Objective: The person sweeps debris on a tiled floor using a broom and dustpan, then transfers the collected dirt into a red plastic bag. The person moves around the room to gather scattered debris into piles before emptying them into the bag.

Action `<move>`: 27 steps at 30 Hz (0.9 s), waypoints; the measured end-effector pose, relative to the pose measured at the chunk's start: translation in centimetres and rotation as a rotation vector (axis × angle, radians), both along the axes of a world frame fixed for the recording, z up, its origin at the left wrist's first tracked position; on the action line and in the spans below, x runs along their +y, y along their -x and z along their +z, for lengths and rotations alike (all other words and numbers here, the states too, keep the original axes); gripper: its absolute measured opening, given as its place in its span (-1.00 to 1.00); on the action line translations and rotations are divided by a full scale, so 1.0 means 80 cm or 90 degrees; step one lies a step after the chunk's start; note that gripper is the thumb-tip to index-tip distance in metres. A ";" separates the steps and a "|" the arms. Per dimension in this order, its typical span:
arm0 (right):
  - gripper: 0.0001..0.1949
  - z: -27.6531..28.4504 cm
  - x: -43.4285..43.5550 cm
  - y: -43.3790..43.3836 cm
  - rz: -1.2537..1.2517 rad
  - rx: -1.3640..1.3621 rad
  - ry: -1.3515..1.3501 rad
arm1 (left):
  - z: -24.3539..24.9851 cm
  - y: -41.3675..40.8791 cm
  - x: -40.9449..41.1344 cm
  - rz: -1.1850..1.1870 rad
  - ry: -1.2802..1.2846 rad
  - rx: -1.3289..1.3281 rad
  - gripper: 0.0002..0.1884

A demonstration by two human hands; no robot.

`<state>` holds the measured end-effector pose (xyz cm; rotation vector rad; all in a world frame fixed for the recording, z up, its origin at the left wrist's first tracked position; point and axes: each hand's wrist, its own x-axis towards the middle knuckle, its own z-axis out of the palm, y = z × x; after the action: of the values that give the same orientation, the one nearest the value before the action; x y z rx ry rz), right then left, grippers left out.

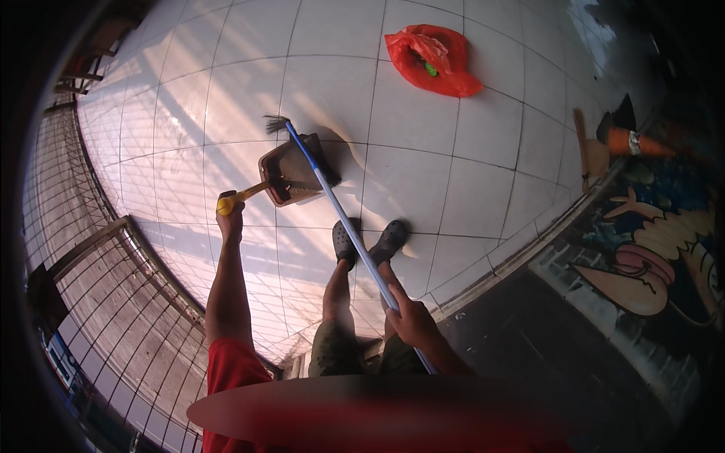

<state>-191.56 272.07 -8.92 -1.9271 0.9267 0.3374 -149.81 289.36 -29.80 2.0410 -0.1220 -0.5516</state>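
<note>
My left hand grips the yellow handle of a long-handled dustpan. The dustpan's brown pan hangs over or rests on the floor tiles; which of the two I cannot tell. Small bits of debris lie inside it. In my right hand is the blue and white shaft of a broom, running diagonally up and left across the view. The shaft passes over the pan, and dark bristles show just beyond the pan's far edge. The lower part of the shaft is hidden behind my forearm.
A red plastic bag with something green inside lies on the tiled floor. At the right, an orange traffic cone lies by a wall with a painted mural. Wire mesh fencing lines the left side. My grey clogs stand below the pan.
</note>
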 end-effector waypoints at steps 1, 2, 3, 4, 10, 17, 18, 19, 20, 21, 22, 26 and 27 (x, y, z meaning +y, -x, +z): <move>-0.50 0.022 -0.002 -0.002 -0.012 0.032 -0.052 | -0.005 0.000 0.005 0.012 0.001 0.008 -0.62; -0.50 0.045 -0.005 -0.004 -0.024 0.063 -0.103 | -0.013 -0.003 0.014 0.013 0.025 -0.011 -0.64; -0.50 0.073 -0.014 -0.003 -0.050 0.111 -0.148 | -0.014 0.002 0.006 0.013 0.032 0.006 -0.63; -0.50 0.093 -0.025 0.002 -0.080 0.156 -0.190 | -0.011 0.009 -0.009 0.010 0.042 0.021 -0.63; -0.48 0.122 -0.081 0.074 -0.142 0.162 0.048 | 0.000 0.032 -0.057 -0.044 0.095 0.056 -0.60; -0.46 0.030 -0.091 0.128 -0.202 0.211 0.117 | -0.018 0.081 -0.127 -0.179 0.096 0.022 -0.63; -0.46 0.030 -0.098 0.136 -0.300 0.224 -0.019 | -0.022 0.095 -0.146 -0.192 0.101 0.025 -0.64; -0.46 0.044 -0.108 0.121 -0.390 0.225 -0.169 | -0.024 0.098 -0.152 -0.202 0.095 0.021 -0.65; -0.48 0.050 -0.108 0.125 -0.459 0.170 -0.232 | -0.020 0.107 -0.167 -0.213 0.090 0.013 -0.66; -0.49 0.060 -0.109 0.135 -0.493 0.155 -0.270 | -0.016 0.121 -0.183 -0.222 0.087 0.005 -0.67; -0.51 0.072 -0.113 0.146 -0.525 0.135 -0.309 | -0.011 0.131 -0.200 -0.230 0.085 -0.006 -0.68; -0.52 0.120 -0.133 0.177 -0.604 0.052 -0.413 | -0.011 0.121 -0.229 -0.179 0.102 0.055 -0.71; -0.52 0.139 -0.140 0.181 -0.651 0.017 -0.420 | -0.009 0.113 -0.234 -0.202 0.091 0.036 -0.73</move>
<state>-206.05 260.83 2.23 -0.7080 1.4553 0.0325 -158.86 270.63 -30.49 1.8758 -0.4449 -0.7732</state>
